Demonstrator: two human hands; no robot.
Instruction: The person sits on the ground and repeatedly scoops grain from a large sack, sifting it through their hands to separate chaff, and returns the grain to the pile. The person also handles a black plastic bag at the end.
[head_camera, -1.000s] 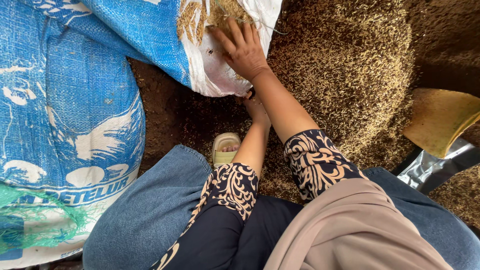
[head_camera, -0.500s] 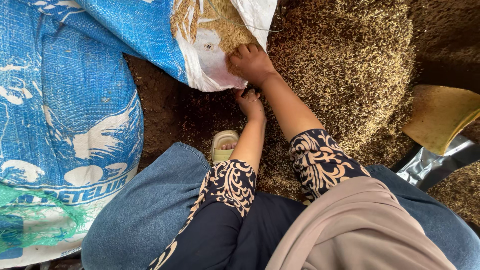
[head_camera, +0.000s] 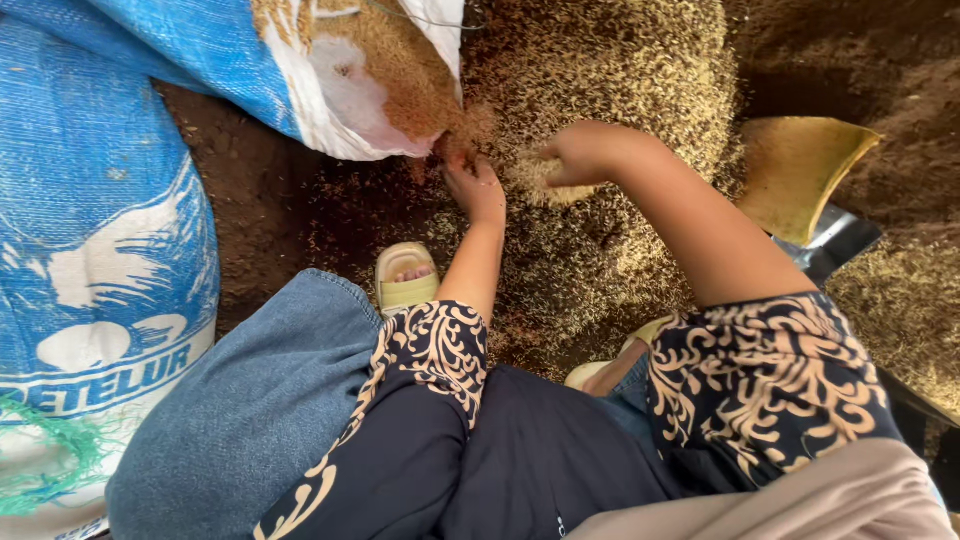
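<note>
On the dirt floor, at the mouth of a tipped sack:
Left hand: at the sack's lip, fingers loosely curled, tips lost in spilling grain; grip cannot be told.
Right hand: cupped, fingers pressed together, scooping grain.
Grain heap: under and beyond both hands, touching the fingers.
Open sack: blue and white, woven, lying just left of the hands.
Full sack: blue, far left.
Yellow scoop: right of the forearm, apart.
Sandal: pale yellow, below left hand.
</note>
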